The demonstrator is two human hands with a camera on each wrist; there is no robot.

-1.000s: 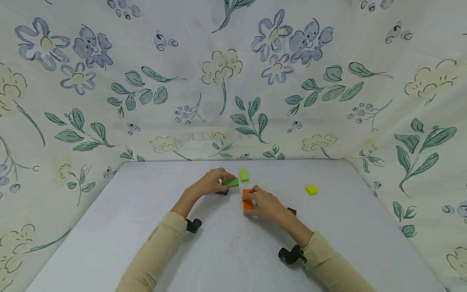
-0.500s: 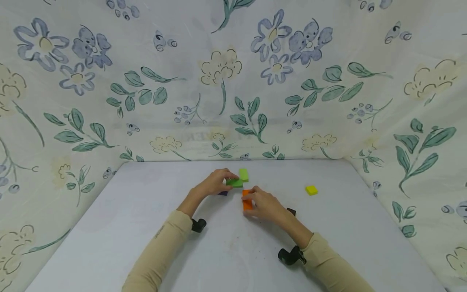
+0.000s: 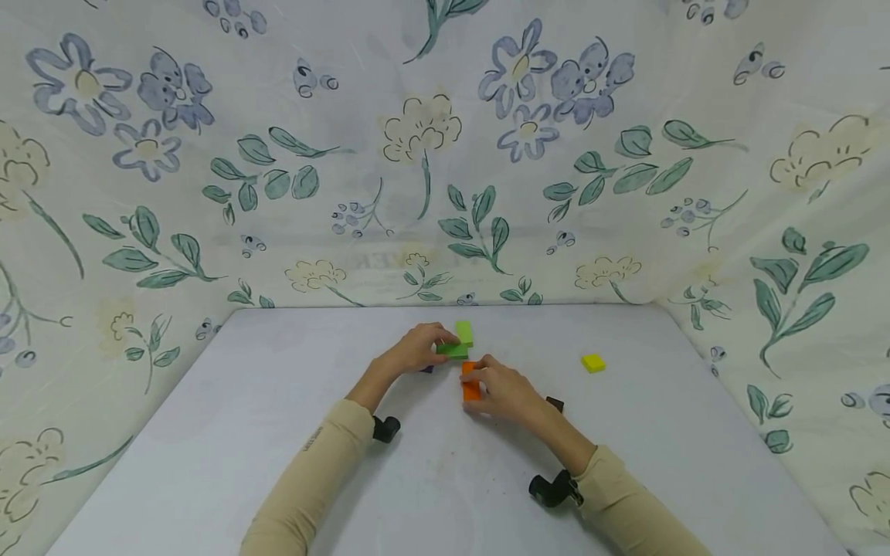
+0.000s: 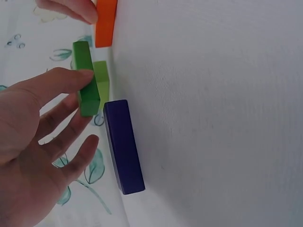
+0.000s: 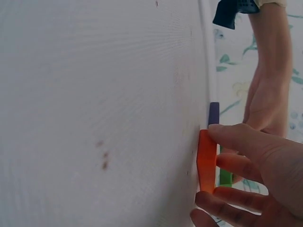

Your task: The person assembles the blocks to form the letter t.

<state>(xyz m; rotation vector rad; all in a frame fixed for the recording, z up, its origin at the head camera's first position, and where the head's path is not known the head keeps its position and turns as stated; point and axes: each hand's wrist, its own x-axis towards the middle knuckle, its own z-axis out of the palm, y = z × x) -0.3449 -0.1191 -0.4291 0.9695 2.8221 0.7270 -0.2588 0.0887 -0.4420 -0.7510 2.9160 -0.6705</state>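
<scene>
Toward the far edge of the white table (image 3: 174,463), left hand (image 3: 416,350) pinches the green block (image 3: 453,352) between thumb and fingers; it overlaps the near end of the light green block (image 3: 464,332) in head view, can't tell if they touch; purple block (image 4: 124,149) lies on the table just beside that hand; right hand (image 3: 511,391) grips the orange block (image 3: 470,384), thumb and fingers on it, nearer the person than the green one; brown block (image 3: 555,404) sits by the right wrist, partly hidden; yellow block (image 3: 593,363) well apart, off right.
</scene>
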